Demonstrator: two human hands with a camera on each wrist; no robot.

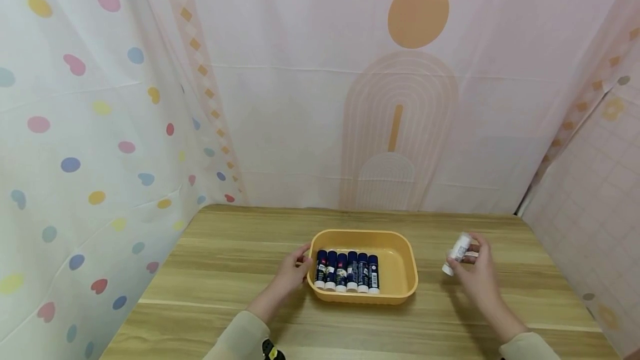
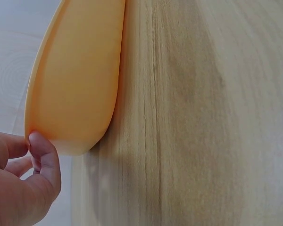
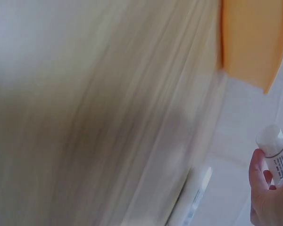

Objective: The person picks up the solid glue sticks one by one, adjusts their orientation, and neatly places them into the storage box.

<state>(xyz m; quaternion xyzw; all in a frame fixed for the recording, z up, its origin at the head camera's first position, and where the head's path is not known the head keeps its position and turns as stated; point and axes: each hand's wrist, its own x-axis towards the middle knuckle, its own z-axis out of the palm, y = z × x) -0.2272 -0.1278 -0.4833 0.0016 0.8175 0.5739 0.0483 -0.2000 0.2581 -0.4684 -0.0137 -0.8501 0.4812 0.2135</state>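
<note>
A yellow plastic tray (image 1: 395, 298) stands on the table, with several glue sticks (image 1: 352, 271) with dark blue caps side by side in its left part. My left hand (image 1: 291, 271) is at the tray's left end. In the left wrist view, the thumb and fingers of that hand (image 2: 26, 186) pinch the tray's rim (image 2: 30, 94). To the right of the tray, my right hand (image 1: 475, 276) holds a white glue stick (image 1: 460, 248) tilted above the table. The right wrist view shows its white cap (image 3: 270, 139) beyond the fingertips.
The wooden table (image 1: 240, 238) reaches back to a patterned curtain (image 1: 280, 126). Another white tube (image 3: 194, 195) lies on the table near my right hand in the right wrist view. A dotted curtain (image 1: 100, 154) hangs along the left side, a checked one (image 1: 595, 193) along the right.
</note>
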